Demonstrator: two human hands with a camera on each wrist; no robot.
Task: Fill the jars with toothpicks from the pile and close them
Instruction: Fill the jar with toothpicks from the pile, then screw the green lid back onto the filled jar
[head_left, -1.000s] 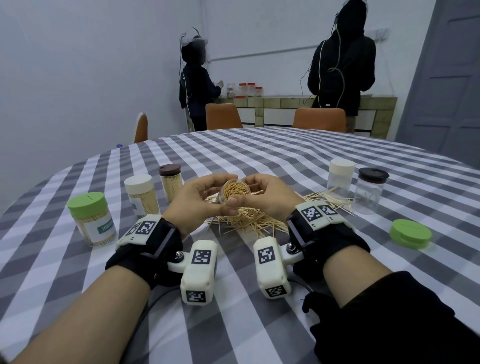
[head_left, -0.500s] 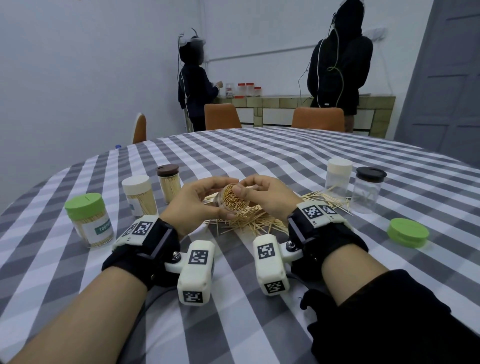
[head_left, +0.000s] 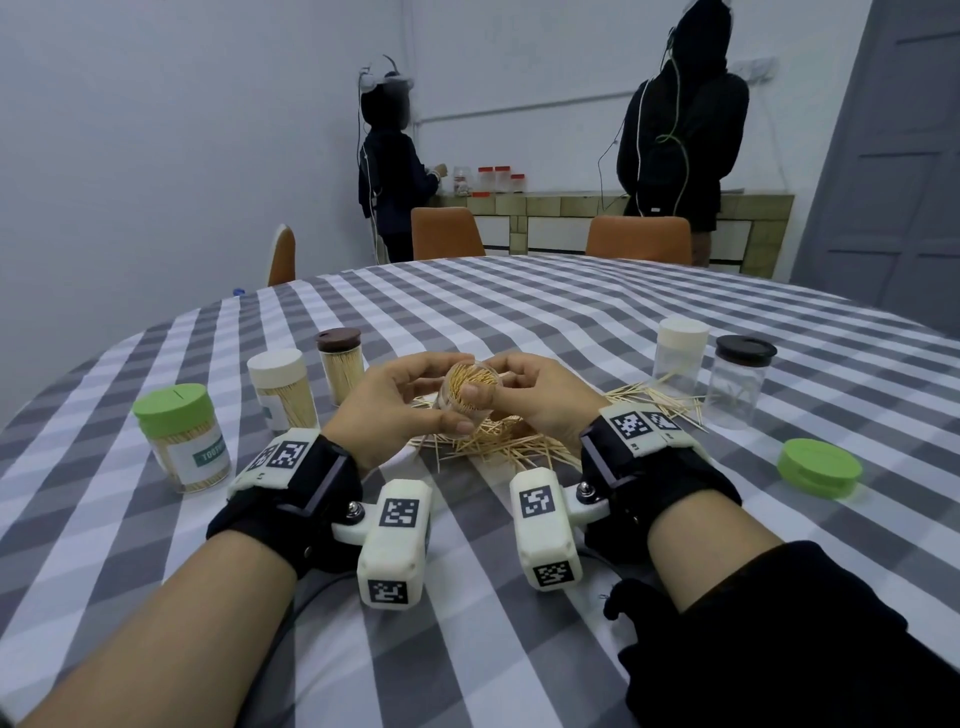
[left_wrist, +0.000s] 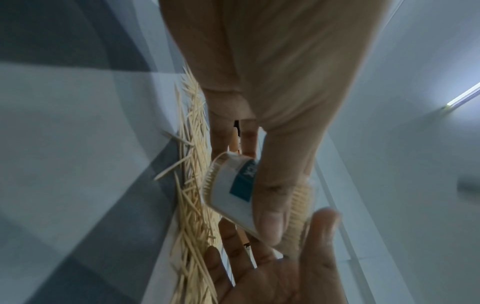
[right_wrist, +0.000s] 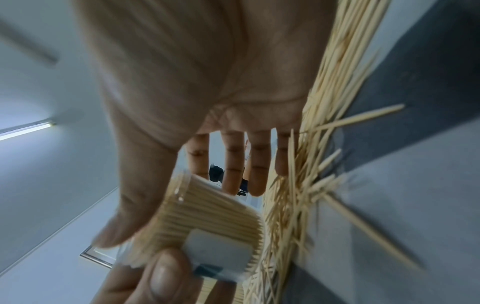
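Note:
A clear open jar (head_left: 448, 414), packed with toothpicks, is held tilted toward me above the loose toothpick pile (head_left: 498, 447). My left hand (head_left: 397, 397) grips it, thumb over its white and blue label (left_wrist: 228, 195), fingers curled behind. My right hand (head_left: 540, 400) is against the jar's other side. Its thumb (right_wrist: 130, 214) rests along the jar (right_wrist: 215, 211) near the mouth and its fingers (right_wrist: 231, 164) stretch out straight behind. A loose green lid (head_left: 818, 467) lies at the right.
Three closed, filled jars stand at the left: green-lidded (head_left: 182, 436), white-lidded (head_left: 280, 389), brown-lidded (head_left: 340, 364). At the right stand a white-lidded jar (head_left: 680, 353) and a black-lidded jar (head_left: 743, 379), both nearly bare inside. Two people stand at a far counter behind orange chairs.
The jar has stayed between both hands over the pile. My right thumb has shifted across the front of the jar's mouth, and the jar has turned slightly.

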